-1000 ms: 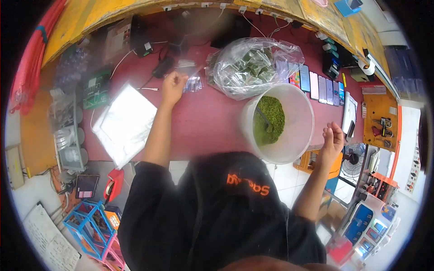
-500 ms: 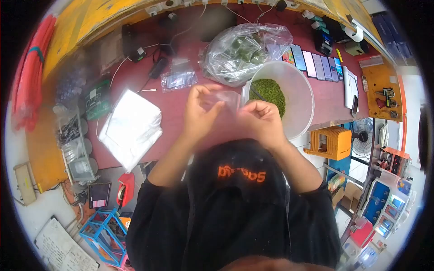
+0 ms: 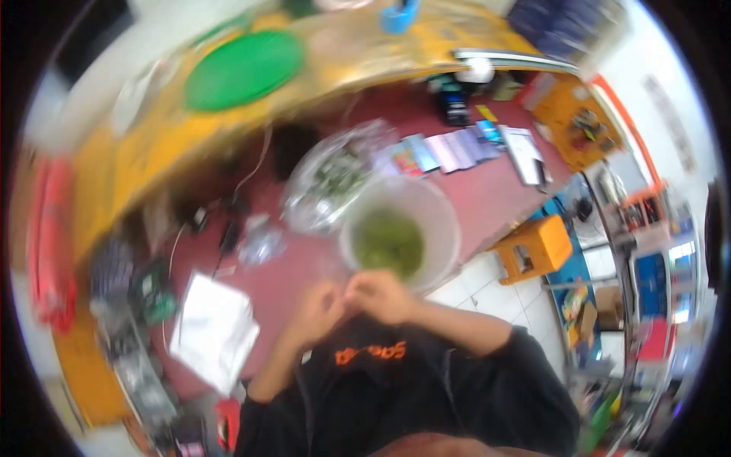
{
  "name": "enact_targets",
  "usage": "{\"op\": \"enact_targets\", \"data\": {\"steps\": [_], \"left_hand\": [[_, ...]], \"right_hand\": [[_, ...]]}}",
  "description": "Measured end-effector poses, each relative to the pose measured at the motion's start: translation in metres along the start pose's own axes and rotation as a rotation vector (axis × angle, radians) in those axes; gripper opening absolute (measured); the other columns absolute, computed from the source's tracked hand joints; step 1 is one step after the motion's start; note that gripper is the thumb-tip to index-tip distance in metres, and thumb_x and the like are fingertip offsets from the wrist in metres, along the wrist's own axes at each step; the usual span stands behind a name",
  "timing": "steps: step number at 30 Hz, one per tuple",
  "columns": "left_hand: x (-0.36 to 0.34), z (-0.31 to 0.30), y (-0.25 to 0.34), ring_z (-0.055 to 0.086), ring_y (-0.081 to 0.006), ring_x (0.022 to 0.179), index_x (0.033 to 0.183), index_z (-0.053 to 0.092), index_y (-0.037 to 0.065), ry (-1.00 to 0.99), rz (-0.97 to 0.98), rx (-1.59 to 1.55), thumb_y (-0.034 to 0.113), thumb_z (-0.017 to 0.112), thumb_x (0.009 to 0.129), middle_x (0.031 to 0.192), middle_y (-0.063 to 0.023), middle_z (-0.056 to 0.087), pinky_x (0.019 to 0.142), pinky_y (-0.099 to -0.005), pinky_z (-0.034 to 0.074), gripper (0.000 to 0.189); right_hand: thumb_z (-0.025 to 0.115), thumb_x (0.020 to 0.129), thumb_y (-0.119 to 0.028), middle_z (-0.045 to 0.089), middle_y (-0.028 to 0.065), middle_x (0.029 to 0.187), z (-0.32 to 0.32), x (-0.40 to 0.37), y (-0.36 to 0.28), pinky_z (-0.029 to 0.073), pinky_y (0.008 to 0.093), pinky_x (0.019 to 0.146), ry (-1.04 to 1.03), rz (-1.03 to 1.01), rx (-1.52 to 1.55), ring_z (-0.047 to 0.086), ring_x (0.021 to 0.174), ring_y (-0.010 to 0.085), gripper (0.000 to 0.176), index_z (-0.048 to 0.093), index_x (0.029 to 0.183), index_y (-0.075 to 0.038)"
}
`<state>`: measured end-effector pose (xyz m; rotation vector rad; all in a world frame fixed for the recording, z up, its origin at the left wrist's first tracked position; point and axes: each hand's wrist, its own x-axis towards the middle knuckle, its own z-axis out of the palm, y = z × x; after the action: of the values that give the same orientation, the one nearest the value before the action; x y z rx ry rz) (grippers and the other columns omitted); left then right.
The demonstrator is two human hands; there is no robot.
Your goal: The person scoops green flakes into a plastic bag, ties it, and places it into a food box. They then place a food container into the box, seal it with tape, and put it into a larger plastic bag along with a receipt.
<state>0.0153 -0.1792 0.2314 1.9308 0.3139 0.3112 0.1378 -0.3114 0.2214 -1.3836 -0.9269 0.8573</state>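
Observation:
My left hand [image 3: 316, 311] and my right hand [image 3: 378, 295] meet close to my chest, at the near edge of the red table [image 3: 487, 199]. Their fingers are pinched together, and the frame is blurred. What they hold, if anything, cannot be made out. Just beyond my right hand stands a translucent white bucket [image 3: 448, 221] with green shredded matter [image 3: 388, 242] in it. A clear plastic bag [image 3: 331, 179] with green stuff inside lies behind the bucket. White plastic sheets or bags [image 3: 213, 331] are stacked to the left.
Several phones [image 3: 449, 152] lie in a row at the back right, near a notepad [image 3: 522, 152]. Small clear bags [image 3: 261, 242] lie left of the bucket. A green oval lid [image 3: 245, 70] rests on the yellow shelf [image 3: 335, 57]. An orange stool [image 3: 537, 250] stands at right.
The view has turned and shifted, showing more of the shelf. Both hands have drawn together, nearer my chest. The clear bag seen between them before can no longer be made out.

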Motion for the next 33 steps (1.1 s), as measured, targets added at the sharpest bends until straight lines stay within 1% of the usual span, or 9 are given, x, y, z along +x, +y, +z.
{"op": "enact_targets", "data": {"steps": [6, 12, 16, 20, 22, 25, 28, 30, 33], "left_hand": [[0.023, 0.000, -0.004, 0.037, -0.0331, 0.055, 0.059, 0.032, 0.000, 0.252, 0.345, 0.319, 0.004, 0.050, 0.067, 0.057, -0.0159, 0.033, 0.051, -0.0442, 0.026, 0.020], [0.039, 0.005, 0.022, 0.052, -0.0326, 0.076, 0.079, 0.057, 0.001, 0.256, 0.665, 0.632, 0.006, 0.062, 0.069, 0.077, -0.0125, 0.057, 0.069, -0.0396, 0.041, 0.012], [0.053, -0.007, 0.012, 0.052, -0.0262, 0.068, 0.079, 0.060, -0.003, 0.148, 0.521, 0.471, 0.012, 0.065, 0.073, 0.070, -0.0127, 0.055, 0.062, -0.0362, 0.039, 0.016], [0.056, -0.013, 0.011, 0.053, -0.0254, 0.059, 0.075, 0.062, -0.005, -0.225, 0.358, 0.086, 0.014, 0.064, 0.075, 0.066, -0.0135, 0.057, 0.056, -0.0343, 0.040, 0.019], [0.056, -0.012, 0.014, 0.050, -0.0197, 0.053, 0.078, 0.065, -0.004, -0.423, 0.345, 0.097, 0.014, 0.063, 0.077, 0.063, -0.0083, 0.057, 0.052, -0.0315, 0.040, 0.018], [0.052, -0.006, 0.010, 0.051, -0.0090, 0.056, 0.109, 0.063, -0.006, -0.178, 0.043, -0.088, 0.015, 0.057, 0.083, 0.066, -0.0010, 0.060, 0.050, -0.0231, 0.041, 0.034], [0.052, -0.015, 0.005, 0.054, -0.0174, 0.109, 0.132, 0.045, -0.003, -0.127, 0.129, -0.159, 0.022, 0.052, 0.089, 0.116, -0.0140, 0.059, 0.095, -0.0329, 0.039, 0.050], [0.042, -0.001, 0.005, 0.052, -0.0231, 0.111, 0.143, 0.027, -0.001, -0.143, 0.140, -0.667, 0.034, 0.056, 0.090, 0.124, -0.0178, 0.054, 0.096, -0.0344, 0.039, 0.070], [0.041, 0.023, 0.017, 0.051, -0.0270, 0.114, 0.146, 0.013, 0.003, -0.015, 0.369, -0.656, 0.039, 0.063, 0.086, 0.128, -0.0214, 0.048, 0.098, -0.0375, 0.038, 0.086]], "right_hand": [[0.059, 0.073, -0.018, 0.057, 0.0159, 0.067, -0.016, 0.003, -0.015, 0.045, 0.0436, 0.054, 0.127, -0.281, -0.629, 0.055, 0.061, 0.0374, 0.014, 0.055, 0.070, -0.005], [0.058, 0.071, -0.017, 0.056, 0.0141, 0.062, -0.014, -0.004, -0.020, 0.044, 0.0458, 0.052, 0.093, -0.419, -0.761, 0.056, 0.058, 0.0364, 0.012, 0.056, 0.069, -0.005], [0.058, 0.072, -0.018, 0.059, 0.0140, 0.078, -0.021, -0.004, -0.019, 0.045, 0.0443, 0.061, 0.067, -0.363, -0.679, 0.058, 0.073, 0.0335, 0.014, 0.053, 0.071, -0.004], [0.074, 0.064, -0.022, 0.058, 0.0133, 0.100, -0.050, -0.001, -0.032, 0.047, 0.0375, 0.077, 0.431, -0.703, -0.557, 0.055, 0.096, 0.0279, 0.048, 0.058, 0.105, -0.003], [0.077, 0.061, -0.017, 0.064, 0.0145, 0.091, -0.062, -0.005, -0.031, 0.049, 0.0358, 0.073, 0.014, -0.324, -0.281, 0.062, 0.082, 0.0279, 0.048, 0.061, 0.103, -0.001], [0.067, 0.073, -0.014, 0.065, 0.0132, 0.073, -0.066, -0.013, -0.044, 0.049, 0.0349, 0.062, 0.129, -0.169, -0.319, 0.063, 0.064, 0.0251, 0.011, 0.067, 0.076, -0.003], [0.067, 0.080, -0.015, 0.063, 0.0093, 0.066, -0.068, -0.011, -0.032, 0.046, 0.0301, 0.056, 0.191, -0.099, -0.354, 0.059, 0.058, 0.0165, 0.013, 0.067, 0.079, -0.002], [0.066, 0.083, -0.015, 0.059, 0.0016, 0.061, -0.066, -0.011, -0.035, 0.041, 0.0244, 0.052, 0.169, 0.158, -0.052, 0.052, 0.056, 0.0071, 0.014, 0.066, 0.078, -0.002], [0.064, 0.086, -0.015, 0.056, -0.0027, 0.063, -0.071, -0.007, -0.036, 0.038, 0.0206, 0.051, 0.088, 0.206, 0.138, 0.048, 0.058, 0.0024, 0.016, 0.065, 0.079, -0.001]]}}
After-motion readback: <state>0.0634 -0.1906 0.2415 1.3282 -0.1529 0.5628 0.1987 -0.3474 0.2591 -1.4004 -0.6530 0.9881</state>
